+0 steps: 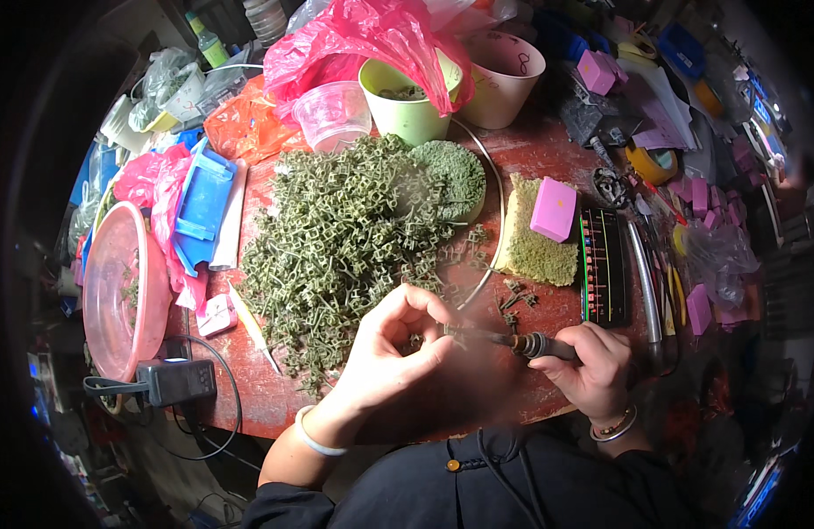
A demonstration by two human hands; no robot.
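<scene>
Near the front edge of the table, my left hand is closed in a pinch. Its thumb and forefinger meet at a small greenish piece, too blurred to make out fully. My right hand grips a pen-shaped tool with a dark grey handle, like a soldering iron. The tool's thin shaft points left, its blurred tip close to the left fingertips. Just beyond my left hand lies a big heap of small green open-framed pieces. Several loose green pieces are scattered above the tool.
A yellowish sponge block carries a pink block. To its right is a black panel. Behind the heap stand a light green bucket and pink bags. Leftward are a pink basin and a corded grey box.
</scene>
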